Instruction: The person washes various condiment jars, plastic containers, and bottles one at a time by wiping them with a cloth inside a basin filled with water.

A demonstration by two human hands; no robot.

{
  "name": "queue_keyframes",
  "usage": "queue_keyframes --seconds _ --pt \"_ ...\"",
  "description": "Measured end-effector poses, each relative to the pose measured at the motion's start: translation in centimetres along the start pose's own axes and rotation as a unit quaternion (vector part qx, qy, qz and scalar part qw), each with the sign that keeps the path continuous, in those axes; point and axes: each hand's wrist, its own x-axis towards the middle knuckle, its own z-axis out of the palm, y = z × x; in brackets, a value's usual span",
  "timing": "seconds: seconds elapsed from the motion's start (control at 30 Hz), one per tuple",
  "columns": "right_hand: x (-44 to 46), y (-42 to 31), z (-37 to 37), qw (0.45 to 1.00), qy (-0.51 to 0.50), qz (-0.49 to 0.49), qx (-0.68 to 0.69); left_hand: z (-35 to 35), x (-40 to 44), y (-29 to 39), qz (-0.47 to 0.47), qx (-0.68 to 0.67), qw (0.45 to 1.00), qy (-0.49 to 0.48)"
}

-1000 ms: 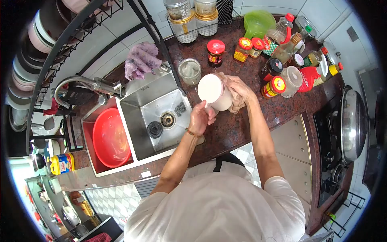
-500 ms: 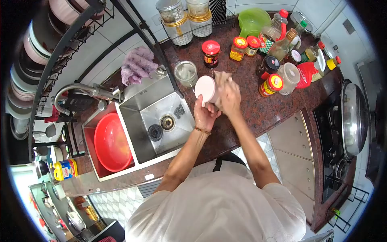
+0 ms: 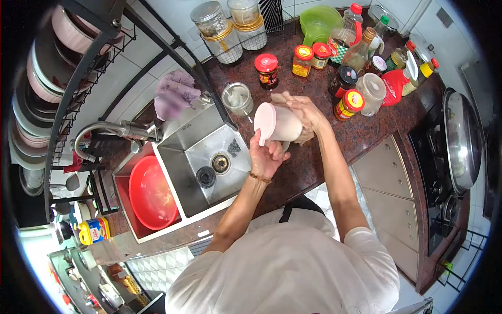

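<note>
My left hand (image 3: pixel 265 158) is closed on a translucent canister (image 3: pixel 287 125) with a pink lid (image 3: pixel 265 120), gripping it from below near the lid. The canister is tilted, its lid end toward the sink side, above the counter. My right hand (image 3: pixel 309 113) presses a beige-brown cloth (image 3: pixel 305 135) against the far end of the canister, so part of the cloth is hidden by the fingers. Just left of the canister a glass jar (image 3: pixel 237 99) with pale contents stands on the counter. A red-lidded jar (image 3: pixel 267 71) sits behind them.
A steel sink (image 3: pixel 201 141) lies to the left, with a red basin (image 3: pixel 153 191) in its left bowl. Bottles and jars, such as a yellow-labelled jar (image 3: pixel 348 104), crowd the right. A purple cloth (image 3: pixel 175 96) hangs by the faucet (image 3: pixel 120 128).
My right hand and the cloth have moved slightly right, round the canister's far end, showing more of its body. The whole view has shifted slightly.
</note>
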Motion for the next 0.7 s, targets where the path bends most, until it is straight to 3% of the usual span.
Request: queue_keyframes --seconds 0.03,0.1,0.2,0.23,0.27,0.33,0.37,0.4,0.43,0.53,0.57,0.67,0.7 --pt "-0.2 -0.7 0.0 0.998 -0.04 0.005 0.054 -0.4 0.1 0.2 -0.009 -0.016 0.999 -0.046" --pt "-0.4 -1.4 0.6 0.98 -0.1 0.044 0.166 -1.1 0.4 0.6 -0.02 -0.02 0.999 -0.041" --pt "0.2 1.1 0.7 0.969 -0.14 0.055 0.194 -1.8 0.6 0.6 -0.011 -0.016 1.0 -0.021" --pt "0.5 2.6 0.9 0.988 -0.113 -0.094 0.044 -2.2 1.0 0.6 0.001 -0.017 0.999 -0.029" --pt "0.6 4.3 1.5 0.962 -0.082 -0.238 -0.108 -2.6 1.4 0.5 0.013 -0.017 0.999 -0.037" --pt "-0.7 4.1 3.3 0.969 0.021 -0.235 -0.067 -0.9 0.9 0.9 0.043 -0.002 0.999 0.024" --pt "-2.0 3.3 4.0 0.985 0.091 -0.081 0.124 -0.3 0.7 0.9 0.058 0.006 0.997 0.057" --pt "-3.3 2.7 5.1 0.936 0.157 0.08 0.305 -0.4 0.8 0.9 0.065 0.003 0.995 0.072" --pt "-4.4 3.2 6.0 0.942 0.172 -0.046 0.284 -0.5 0.8 0.8 0.071 0.0 0.994 0.087" --pt "-5.8 4.6 6.6 0.938 0.233 -0.187 0.175 -0.3 0.7 0.1 0.076 -0.005 0.992 0.105" --pt "-5.7 5.1 5.7 0.943 0.207 -0.206 0.156 -0.1 0.7 0.0 0.074 -0.004 0.992 0.104" --pt "-4.9 5.7 4.1 0.933 0.207 -0.078 0.284 0.8 0.8 0.1 0.015 0.134 0.988 0.075" --pt "-5.4 4.8 4.6 0.898 0.205 -0.045 0.386 1.6 0.3 0.7 -0.008 0.156 0.983 0.093"
